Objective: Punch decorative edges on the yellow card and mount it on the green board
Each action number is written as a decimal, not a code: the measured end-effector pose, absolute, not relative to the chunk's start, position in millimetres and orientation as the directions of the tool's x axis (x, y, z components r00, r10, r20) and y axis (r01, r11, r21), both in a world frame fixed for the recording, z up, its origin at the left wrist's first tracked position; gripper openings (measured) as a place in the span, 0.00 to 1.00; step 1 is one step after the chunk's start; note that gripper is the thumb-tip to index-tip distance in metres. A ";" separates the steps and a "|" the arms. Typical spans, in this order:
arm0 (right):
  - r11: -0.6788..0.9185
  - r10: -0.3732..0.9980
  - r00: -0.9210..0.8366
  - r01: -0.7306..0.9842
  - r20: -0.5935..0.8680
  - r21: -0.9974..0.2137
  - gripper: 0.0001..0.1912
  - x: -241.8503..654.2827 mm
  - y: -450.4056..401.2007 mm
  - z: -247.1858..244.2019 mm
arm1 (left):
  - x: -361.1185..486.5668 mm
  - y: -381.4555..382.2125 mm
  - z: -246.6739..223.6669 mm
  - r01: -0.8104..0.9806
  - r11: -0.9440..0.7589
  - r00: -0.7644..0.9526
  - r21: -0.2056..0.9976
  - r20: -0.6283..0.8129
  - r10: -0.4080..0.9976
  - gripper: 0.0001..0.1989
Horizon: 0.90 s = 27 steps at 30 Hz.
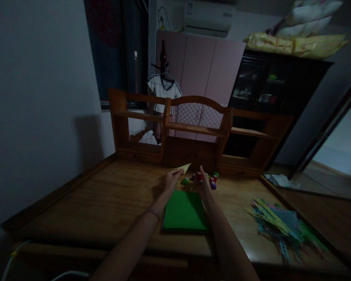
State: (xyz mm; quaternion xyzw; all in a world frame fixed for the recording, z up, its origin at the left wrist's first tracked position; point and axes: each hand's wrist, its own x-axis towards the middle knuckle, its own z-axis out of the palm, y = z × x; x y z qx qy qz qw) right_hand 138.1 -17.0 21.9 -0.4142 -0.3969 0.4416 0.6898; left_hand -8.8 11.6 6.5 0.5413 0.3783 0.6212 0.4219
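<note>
My left hand [173,178] pinches a pale yellow piece of paper [186,168] with a pointed corner, raised over the desk. In my right hand [204,183] is a small red figure [199,177], gripped between thumb and fingers. Several small figures with big white eyes stand between and beside my hands, among them a green figure [185,181] and a purple figure [213,185]. Tiny yellowish bits [188,188] lie scattered near them. Below my wrists, a bright green square sheet or stack [185,214] lies flat on the desk.
A pile of cut coloured paper strips [276,220] lies at the right of the wooden desk [105,199]. A wooden shelf unit [193,127] rises along the desk's back edge. The wall [46,97] borders the left side. A white cable [70,274] hangs at the front left.
</note>
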 end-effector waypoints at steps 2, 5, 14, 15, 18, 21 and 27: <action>0.250 0.952 0.265 -0.387 0.152 -0.887 0.22 136.9 -16.9 25.3 | -8.8 10.7 7.4 -0.126 -0.360 -0.066 0.924 0.355 0.933 0.17; 0.268 0.951 0.254 -0.402 0.175 -0.875 0.15 133.9 -17.7 28.0 | -9.7 10.7 7.7 -0.133 -0.355 -0.063 0.925 0.350 0.935 0.17; 0.208 0.973 0.154 -0.266 0.172 -0.941 0.22 119.4 -30.8 30.6 | -11.4 8.3 10.7 -0.124 -0.358 -0.056 0.926 0.353 0.934 0.15; 0.171 0.982 0.126 -0.268 0.142 -0.948 0.24 118.9 -31.6 31.3 | -11.1 7.9 11.5 -0.132 -0.354 -0.056 0.926 0.349 0.935 0.15; 0.072 0.996 0.067 -0.289 0.055 -0.955 0.29 118.8 -30.8 32.6 | -10.4 8.0 13.1 -0.144 -0.320 -0.061 0.936 0.314 0.947 0.14; -0.007 0.999 0.037 -0.308 -0.019 -0.951 0.34 117.8 -27.8 33.0 | -10.2 9.6 12.6 -0.141 -0.308 -0.069 0.941 0.302 0.951 0.13; -0.013 0.999 -0.037 -0.332 -0.001 -0.943 0.33 112.4 -30.5 32.8 | -9.5 10.0 12.2 -0.150 -0.247 -0.080 0.957 0.238 0.968 0.12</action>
